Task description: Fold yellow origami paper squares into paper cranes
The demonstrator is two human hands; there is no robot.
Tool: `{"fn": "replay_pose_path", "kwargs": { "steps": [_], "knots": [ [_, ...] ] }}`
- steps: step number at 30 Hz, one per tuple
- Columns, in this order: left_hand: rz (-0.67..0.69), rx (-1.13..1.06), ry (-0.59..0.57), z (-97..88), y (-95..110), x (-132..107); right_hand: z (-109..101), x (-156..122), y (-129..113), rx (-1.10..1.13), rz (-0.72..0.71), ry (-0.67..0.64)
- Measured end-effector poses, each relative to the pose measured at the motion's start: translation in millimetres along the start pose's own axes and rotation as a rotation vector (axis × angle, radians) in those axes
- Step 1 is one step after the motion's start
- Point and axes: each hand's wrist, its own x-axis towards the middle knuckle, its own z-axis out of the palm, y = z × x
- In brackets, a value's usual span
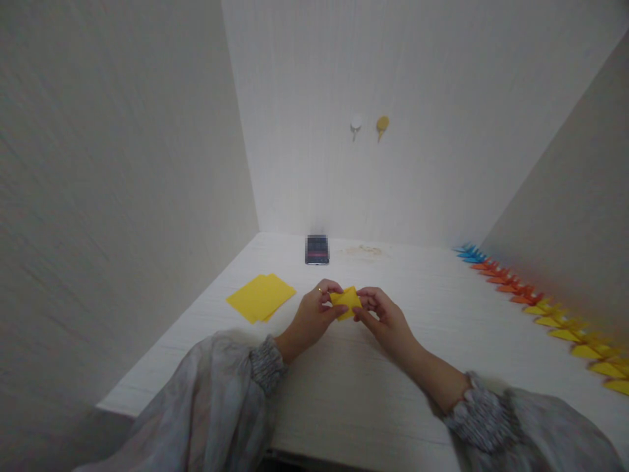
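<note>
A small folded yellow paper (346, 301) is held just above the white table (344, 393), between both of my hands. My left hand (314, 316) pinches its left side, fingers closed, a ring on one finger. My right hand (381, 314) pinches the right side with closed fingers. A short stack of flat yellow paper squares (260, 297) lies on the table to the left of my left hand.
A row of several folded paper pieces (540, 305), blue, then orange, then yellow, runs along the right wall. A dark phone (317, 250) lies at the back of the table. Two hooks (368, 126) are on the back wall. Walls close in left and right.
</note>
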Motion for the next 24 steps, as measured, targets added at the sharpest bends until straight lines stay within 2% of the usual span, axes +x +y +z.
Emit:
{"fn": "replay_pose_path", "kwargs": {
  "steps": [12, 19, 22, 24],
  "knots": [
    [-0.022, -0.087, -0.025, 2.1, 3.4, 0.2, -1.4, 0.7, -10.1, -0.178, -0.036, -0.049],
    [0.037, -0.15, -0.102, 1.9, 5.6, -1.5, -3.1, 1.5, -5.8, 0.024, 0.056, -0.077],
    [0.122, -0.091, -0.103, 1.3, 3.1, -1.8, -4.5, 2.9, -3.7, 0.093, 0.091, -0.072],
    [0.152, -0.039, -0.096, 0.7, 0.8, -1.3, -4.7, 4.1, -1.9, 0.11, 0.06, -0.086]
  ]
}}
